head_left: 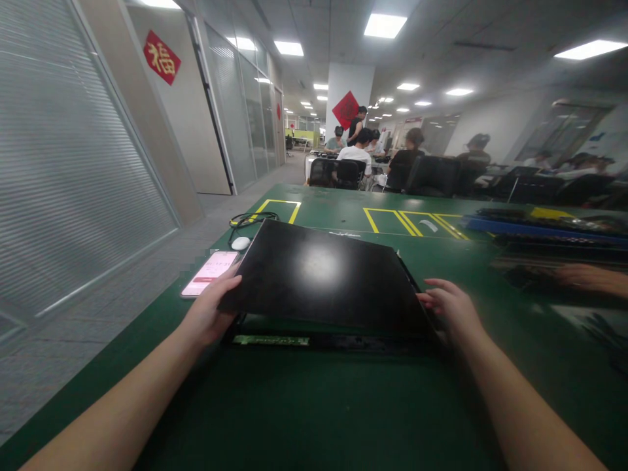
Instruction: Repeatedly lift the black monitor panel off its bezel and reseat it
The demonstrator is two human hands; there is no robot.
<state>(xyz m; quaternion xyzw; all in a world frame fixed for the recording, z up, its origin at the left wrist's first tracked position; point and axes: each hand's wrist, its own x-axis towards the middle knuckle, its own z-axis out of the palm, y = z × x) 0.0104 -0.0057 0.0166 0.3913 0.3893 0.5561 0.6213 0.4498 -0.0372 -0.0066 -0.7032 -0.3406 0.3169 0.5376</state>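
Note:
A flat black panel (pixel 318 271) is tilted up at its near edge over a black frame (pixel 324 341) with a green circuit strip (pixel 271 340) showing along the front. My left hand (pixel 210 307) grips the panel's near left corner, thumb on top. My right hand (pixel 451 304) holds the near right corner, fingers spread along the edge. Both rest on the green table mat (pixel 314 405).
A phone (pixel 210 273) with a lit pink screen, a white mouse (pixel 240 243) and a black cable (pixel 250 218) lie left of the panel. Another person's hand (pixel 589 278) and dark trays (pixel 554 229) are at the right. Seated people and chairs fill the background.

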